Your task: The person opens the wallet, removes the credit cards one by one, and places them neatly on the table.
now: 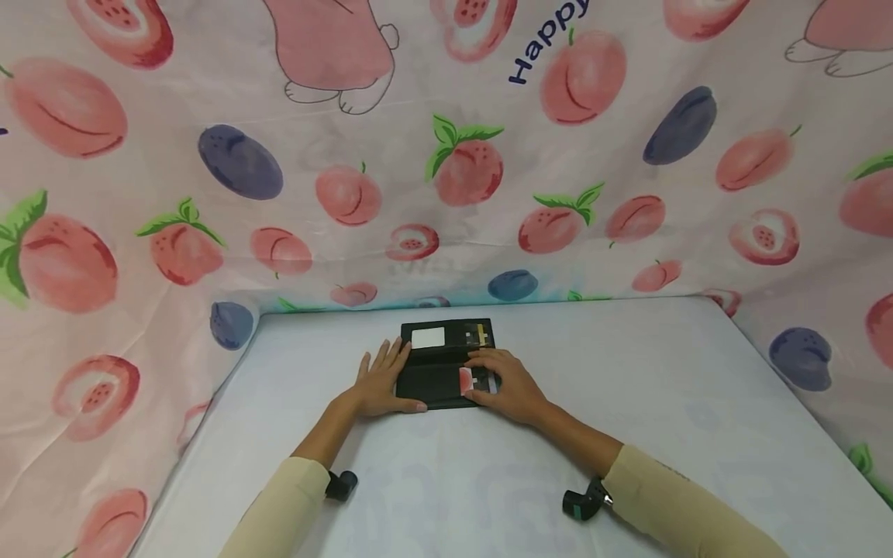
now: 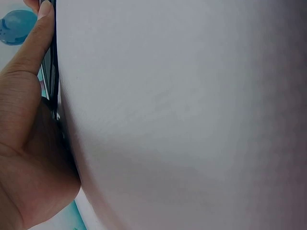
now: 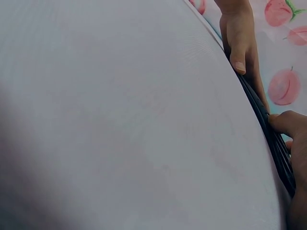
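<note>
An open black wallet (image 1: 427, 384) lies flat on the white table, its two panels unfolded one above the other. My left hand (image 1: 380, 385) rests on its left edge, fingers spread and straight, with the thumb along the near edge. My right hand (image 1: 512, 387) curves over the right end of the near panel. Its thumb and fingers hold a small red-and-white card (image 1: 466, 380) there. Part of that card is hidden by the hand. In the right wrist view, the wallet (image 3: 273, 139) shows edge-on between both hands.
The far panel has a white window (image 1: 428, 337) at left and several card slots with a gold-toned card (image 1: 481, 335) at right. A white cloth covers the table (image 1: 446, 480). Behind it hangs a curtain (image 1: 391, 139) printed with peaches.
</note>
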`<state>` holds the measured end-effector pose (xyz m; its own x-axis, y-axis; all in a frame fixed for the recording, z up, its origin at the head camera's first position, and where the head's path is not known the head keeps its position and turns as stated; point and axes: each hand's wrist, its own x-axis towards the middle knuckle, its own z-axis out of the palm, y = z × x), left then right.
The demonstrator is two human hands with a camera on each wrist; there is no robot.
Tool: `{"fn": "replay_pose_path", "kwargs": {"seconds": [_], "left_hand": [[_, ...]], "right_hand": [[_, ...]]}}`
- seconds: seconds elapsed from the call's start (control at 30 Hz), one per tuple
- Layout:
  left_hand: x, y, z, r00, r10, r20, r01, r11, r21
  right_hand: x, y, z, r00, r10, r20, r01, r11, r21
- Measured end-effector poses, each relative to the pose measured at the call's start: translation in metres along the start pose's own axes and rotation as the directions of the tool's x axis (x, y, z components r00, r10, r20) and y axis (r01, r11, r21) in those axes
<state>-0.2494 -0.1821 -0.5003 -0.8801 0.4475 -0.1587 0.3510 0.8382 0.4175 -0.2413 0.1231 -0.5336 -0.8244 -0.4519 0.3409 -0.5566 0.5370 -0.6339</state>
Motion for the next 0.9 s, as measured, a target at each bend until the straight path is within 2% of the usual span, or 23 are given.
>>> {"fn": "replay_pose_path", "kwargs": {"seconds": [0.3, 0.57, 0.9], "left_hand": [[0.0005, -0.0011, 0.0007, 1.000, -0.004, 0.012, 0.004, 1.000, -0.001], [0.0006, -0.0004, 0.0011, 1.000, -0.009, 0.015, 0.009, 1.000, -0.003], [0.0006, 0.0012, -0.0007, 1.000, -0.012, 0.027, 0.012, 1.000, -0.001]], "right_hand": [[-0.0002, -0.0020, -0.0033, 1.000, -0.009, -0.020, 0.010, 1.000, 0.027], [-0.0004, -0.0024, -0.0037, 1.000, 0.006, -0.004, -0.005, 0.999, 0.049], [-0.0009, -0.0021, -0.0056, 0.999, 0.026, -0.021, -0.024, 0.997, 0.076]]}}
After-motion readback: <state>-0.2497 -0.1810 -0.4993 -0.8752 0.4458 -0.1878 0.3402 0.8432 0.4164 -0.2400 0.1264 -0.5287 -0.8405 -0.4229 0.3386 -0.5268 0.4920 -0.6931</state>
